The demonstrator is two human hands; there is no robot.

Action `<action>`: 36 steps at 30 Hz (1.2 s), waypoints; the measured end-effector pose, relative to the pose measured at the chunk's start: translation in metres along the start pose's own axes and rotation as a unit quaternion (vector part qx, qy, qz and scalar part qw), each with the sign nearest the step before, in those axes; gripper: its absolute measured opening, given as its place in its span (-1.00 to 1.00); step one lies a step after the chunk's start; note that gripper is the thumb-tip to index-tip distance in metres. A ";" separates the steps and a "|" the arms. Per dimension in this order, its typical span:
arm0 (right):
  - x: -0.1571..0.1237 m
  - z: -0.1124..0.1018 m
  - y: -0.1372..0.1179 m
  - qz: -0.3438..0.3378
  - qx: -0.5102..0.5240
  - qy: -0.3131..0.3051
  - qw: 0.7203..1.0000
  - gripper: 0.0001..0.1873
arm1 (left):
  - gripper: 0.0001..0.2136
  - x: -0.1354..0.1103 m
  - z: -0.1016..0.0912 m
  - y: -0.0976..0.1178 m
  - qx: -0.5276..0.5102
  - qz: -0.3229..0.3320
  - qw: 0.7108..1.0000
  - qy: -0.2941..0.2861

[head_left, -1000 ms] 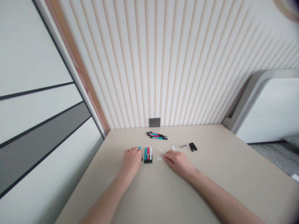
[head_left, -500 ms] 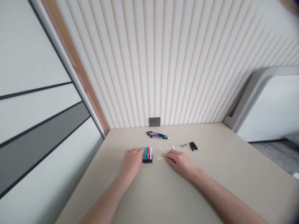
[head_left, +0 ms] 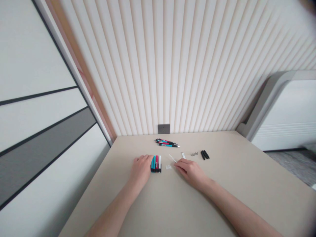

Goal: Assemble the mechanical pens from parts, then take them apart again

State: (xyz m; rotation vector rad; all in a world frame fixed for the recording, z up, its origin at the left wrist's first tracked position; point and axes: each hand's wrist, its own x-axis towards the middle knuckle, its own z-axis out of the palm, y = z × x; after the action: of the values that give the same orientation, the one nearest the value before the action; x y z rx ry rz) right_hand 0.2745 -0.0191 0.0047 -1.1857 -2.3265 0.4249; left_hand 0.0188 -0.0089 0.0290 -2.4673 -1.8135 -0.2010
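Note:
My left hand (head_left: 142, 166) lies with curled fingers at the left end of a row of pen barrels (head_left: 156, 162), blue, red and white with black lower ends. Its fingertips grip the leftmost blue barrel, which they partly cover. In my right hand (head_left: 189, 169) a thin white pen refill (head_left: 172, 158) is pinched between thumb and fingers, its far end pointing up and left. Small white tubular pieces (head_left: 168, 167) lie between the hands. Just past my right knuckles, some white refills (head_left: 183, 154) are partly hidden.
Several assembled pens (head_left: 167, 143) lie in a pile near the back of the beige table (head_left: 170, 204). Small metal springs (head_left: 194, 154) and black grip sleeves (head_left: 204, 154) are to the right. A dark wall socket (head_left: 164, 128) sits above the table's back edge.
My left hand has shifted slightly right and covers more of the leftmost blue barrel. My right hand keeps its pinch on the refill, almost unmoved.

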 end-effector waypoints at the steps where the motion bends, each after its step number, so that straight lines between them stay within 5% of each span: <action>1: 0.000 0.000 -0.001 0.000 0.004 0.001 1.000 -0.70 | -0.71 0.000 0.000 0.001 -0.004 0.003 1.000 0.015; 8: 0.000 0.004 -0.005 -0.008 0.064 0.039 0.997 -0.64 | -0.81 -0.003 0.004 0.020 -0.083 0.132 0.982 0.104; 15: 0.003 0.013 -0.011 0.033 0.194 0.098 0.976 -0.67 | -0.86 -0.009 0.008 0.038 -0.104 0.234 0.963 0.086; 22: 0.000 0.029 -0.025 0.047 0.308 0.144 0.939 -0.83 | -0.82 -0.011 0.010 0.038 -0.206 0.223 0.950 0.073; 28: -0.002 0.033 -0.033 0.025 0.344 0.123 0.931 -0.89 | -0.85 -0.010 0.018 0.041 -0.327 0.212 0.918 0.081; 31: -0.002 0.023 -0.033 0.005 0.327 0.119 0.937 -0.90 | -0.87 -0.009 0.018 0.039 -0.311 0.201 0.924 0.097; 36: 0.000 0.010 -0.020 0.025 0.281 0.214 0.935 -0.85 | -0.87 -0.006 0.012 0.032 -0.215 0.199 0.947 0.130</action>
State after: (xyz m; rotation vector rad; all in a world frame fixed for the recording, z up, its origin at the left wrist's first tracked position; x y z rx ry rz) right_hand 0.2557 -0.0309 0.0058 -0.9359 -1.6473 0.7108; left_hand 0.0485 -0.0229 0.0169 -2.8472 -1.2353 -0.9276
